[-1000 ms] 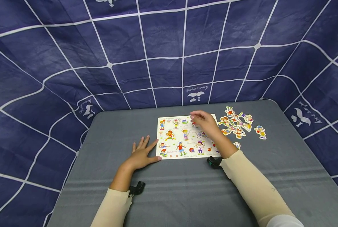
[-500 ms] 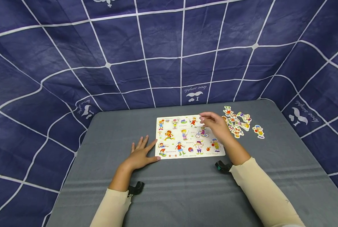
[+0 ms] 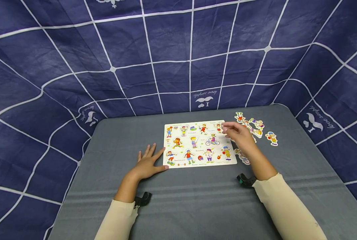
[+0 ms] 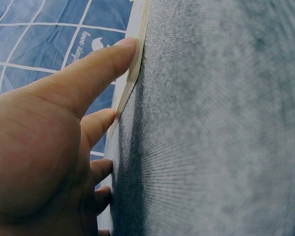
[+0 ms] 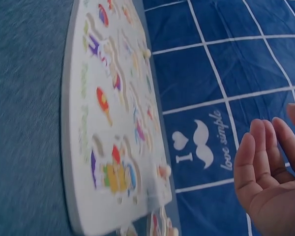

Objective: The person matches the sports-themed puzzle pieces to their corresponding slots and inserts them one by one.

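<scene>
A white puzzle board [image 3: 200,156] printed with children doing sports lies on the grey table. My left hand [image 3: 146,165] is spread flat at its left edge; in the left wrist view the thumb [image 4: 105,61] touches the board's side. Over the board's upper right edge hovers my right hand [image 3: 239,135], fingers loosely bent. The right wrist view shows those fingers [image 5: 265,157] holding nothing, apart from the board. Cut-out figure pieces [image 3: 257,124] lie in a pile behind the right hand, which partly hides them.
One figure piece [image 3: 271,138] lies alone right of the pile. A bicycle piece [image 3: 242,157] sits by the board's right edge, partly behind the right wrist. Blue cloth with white lines [image 3: 172,76] hangs behind the table. Both wrists wear black cameras.
My right hand has moved right across the board to its right edge, uncovering the printed figures beneath. The left hand has stayed in place at the left edge.
</scene>
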A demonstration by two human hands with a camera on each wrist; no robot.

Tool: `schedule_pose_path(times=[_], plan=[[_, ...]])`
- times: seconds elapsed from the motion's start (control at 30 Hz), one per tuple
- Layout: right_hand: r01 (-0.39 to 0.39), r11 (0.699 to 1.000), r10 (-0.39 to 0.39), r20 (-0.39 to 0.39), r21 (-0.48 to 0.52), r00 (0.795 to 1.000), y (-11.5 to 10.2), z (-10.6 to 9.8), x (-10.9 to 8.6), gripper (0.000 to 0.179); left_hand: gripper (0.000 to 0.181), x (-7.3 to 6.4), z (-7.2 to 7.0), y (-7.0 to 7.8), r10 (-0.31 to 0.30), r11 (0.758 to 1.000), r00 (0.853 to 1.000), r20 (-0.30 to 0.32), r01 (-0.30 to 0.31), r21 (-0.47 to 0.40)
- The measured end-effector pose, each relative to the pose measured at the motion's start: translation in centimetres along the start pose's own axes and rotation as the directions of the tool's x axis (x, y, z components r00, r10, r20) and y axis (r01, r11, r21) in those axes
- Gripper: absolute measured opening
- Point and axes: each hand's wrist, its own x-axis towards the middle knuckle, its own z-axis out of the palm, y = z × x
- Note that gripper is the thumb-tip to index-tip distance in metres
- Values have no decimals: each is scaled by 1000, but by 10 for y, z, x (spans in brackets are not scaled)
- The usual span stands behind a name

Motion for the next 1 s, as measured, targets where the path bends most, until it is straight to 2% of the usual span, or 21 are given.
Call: schedule_pose_path(times=[0.1, 0.33, 0.47, 0.6, 0.7, 0.83, 1.0], plan=[[8, 1000, -8, -5, -14, 1000, 2, -7, -6, 44, 88, -1, -1, 2, 1, 1000, 1000, -4, -1, -4], [50, 999, -50, 2, 21, 999, 7, -22, -20, 38, 89, -2, -2, 4, 0, 1000, 1000, -4, 0, -24], [42, 999, -42, 2, 33, 999, 11, -32, -27, 34, 90, -2, -2, 3, 0, 1000, 1000, -7, 0, -17], [36, 999, -36, 8, 21, 999, 15, -41, -33, 38, 90, -2, 0, 2, 7, 1000, 1000, -15, -7, -19], [27, 1000, -27, 39, -10, 999, 19, -47, -37, 40, 89, -3, -1, 2, 10, 1000, 1000, -21, -11, -17], [22, 999, -17, 91, -46, 996, 24, -54, -42, 34, 88, -5, -2, 3, 7, 1000, 1000, -21, -7, -18], [18, 981, 8, 132, -193, 991, 31, -61, -46, 30, 89, -4, -1, 3, 3, 1000, 1000, -13, -3, -14]])
